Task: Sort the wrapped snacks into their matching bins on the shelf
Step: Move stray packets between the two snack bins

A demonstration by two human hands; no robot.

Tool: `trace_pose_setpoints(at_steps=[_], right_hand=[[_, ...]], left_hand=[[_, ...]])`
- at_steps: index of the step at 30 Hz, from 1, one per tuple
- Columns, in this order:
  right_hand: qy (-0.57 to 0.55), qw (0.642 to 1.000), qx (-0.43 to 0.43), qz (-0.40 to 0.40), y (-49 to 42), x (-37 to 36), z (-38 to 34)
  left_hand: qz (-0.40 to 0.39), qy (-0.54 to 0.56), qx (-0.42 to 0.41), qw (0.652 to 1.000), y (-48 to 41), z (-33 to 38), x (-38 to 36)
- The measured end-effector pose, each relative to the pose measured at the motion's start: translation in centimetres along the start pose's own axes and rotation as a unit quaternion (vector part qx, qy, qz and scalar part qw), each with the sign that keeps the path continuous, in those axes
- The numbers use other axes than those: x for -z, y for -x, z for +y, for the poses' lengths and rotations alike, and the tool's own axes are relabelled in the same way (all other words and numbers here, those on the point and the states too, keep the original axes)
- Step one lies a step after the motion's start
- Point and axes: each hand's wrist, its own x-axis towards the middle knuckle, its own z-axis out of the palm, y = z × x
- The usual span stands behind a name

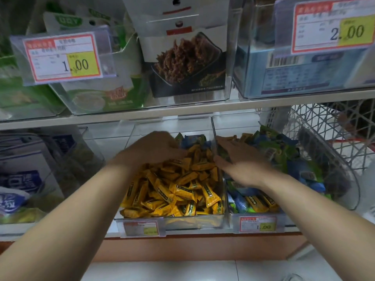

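A clear middle bin [220,199] holds a heap of yellow wrapped snacks [174,185], with a few blue and green ones [192,139] at its back. The clear right bin [232,217] holds mixed blue and green snacks [284,153], plus some yellow bars [257,201] at its front. My left hand [150,149] is cupped palm down over the back of the yellow heap, fingertips hidden among the wrappers. My right hand [241,161] reaches over the divider between the bins and pinches a dark green wrapped snack [222,152] between thumb and fingers. Both hands are blurred.
The upper shelf board [182,110] hangs close above the bins and carries clear bins of bagged goods with price tags. A white wire basket [324,128] stands at the right. Blue-and-white bags [22,175] fill the bin at the left.
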Motion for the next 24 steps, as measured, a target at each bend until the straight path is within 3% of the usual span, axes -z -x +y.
trace_pose_setpoints(at_steps=[3, 8, 14, 19, 24], right_hand=[[0.003, 1.0, -0.004, 0.008, 0.1, -0.2, 0.0], [-0.006, 1.0, -0.004, 0.016, 0.2, -0.3, 0.1], [-0.016, 1.0, -0.004, 0.006, 0.4, 0.0, 0.1], [-0.027, 1.0, 0.001, 0.005, 0.7, 0.2, 0.1], [-0.05, 0.999, -0.005, 0.003, 0.6, 0.4, 0.1]], left_hand=[[0.093, 0.035, 0.001, 0.995, -4.4, 1.8, -1.3], [0.055, 0.039, 0.051, 0.996, -9.1, 3.5, -5.6], [0.067, 0.048, 0.005, 0.997, -9.5, 3.1, -6.6], [0.03, 0.087, -0.005, 0.996, -9.2, 3.2, -6.2], [0.122, 0.162, 0.001, 0.979, -7.0, 3.3, -4.4]])
